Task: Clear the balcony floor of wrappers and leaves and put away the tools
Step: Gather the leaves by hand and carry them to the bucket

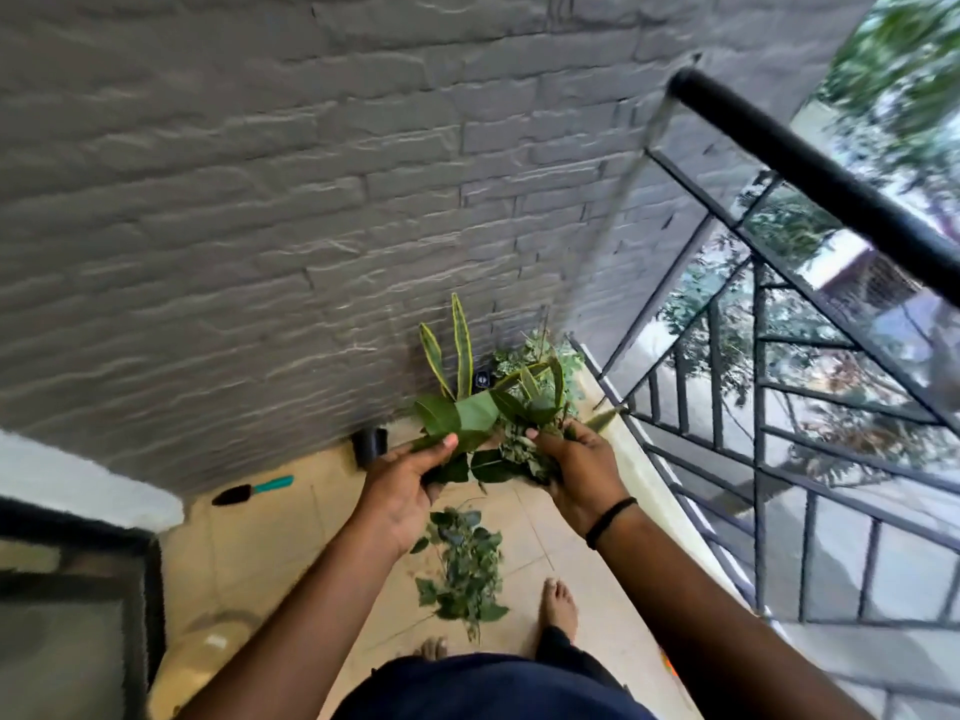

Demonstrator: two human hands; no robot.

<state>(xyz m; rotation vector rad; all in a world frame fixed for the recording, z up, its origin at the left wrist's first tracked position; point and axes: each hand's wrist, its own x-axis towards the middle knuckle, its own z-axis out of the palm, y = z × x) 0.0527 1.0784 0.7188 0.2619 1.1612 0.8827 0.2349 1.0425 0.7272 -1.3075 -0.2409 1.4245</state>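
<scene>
Both hands grip leaves: left hand (402, 485) and right hand (574, 467) clutch one bunch of leaves (480, 433). No legible writing.

The bunch of leaves (483, 433) hides the pots of the plants (498, 371) in the floor's far corner. Motion blurs the railing (810, 163). The left foot (434, 648) shows only toes behind dark clothing (488, 685).
</scene>
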